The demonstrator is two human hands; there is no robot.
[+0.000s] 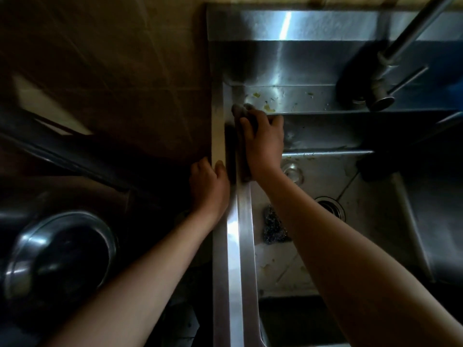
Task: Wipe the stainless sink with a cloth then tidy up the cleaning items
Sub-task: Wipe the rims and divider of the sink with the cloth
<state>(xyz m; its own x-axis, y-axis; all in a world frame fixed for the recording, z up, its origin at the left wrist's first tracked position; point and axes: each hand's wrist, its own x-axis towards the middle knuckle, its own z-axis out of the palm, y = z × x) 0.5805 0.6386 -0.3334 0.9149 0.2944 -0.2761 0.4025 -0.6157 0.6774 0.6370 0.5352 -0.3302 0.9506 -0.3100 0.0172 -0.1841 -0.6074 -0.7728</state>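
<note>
The stainless sink is dull and streaked, with a bright band of light down its left rim and pale food scraps strewn along the back ledge. At the back left corner of the sink, the right hand holds the cloth against the rim, its fingers curled over it. The cloth is a grey-brown, crumpled wad that pokes out beyond the fingertips. The left hand rests on the sink's left edge with its thumb on the metal and its fingers bent on the dark countertop side; I cannot tell whether it grips. In the basin a steel scouring pad lies by the left wall, near the drain. The tap stands at the back right corner, and a metal bowl sits at the countertop's near left.
</note>
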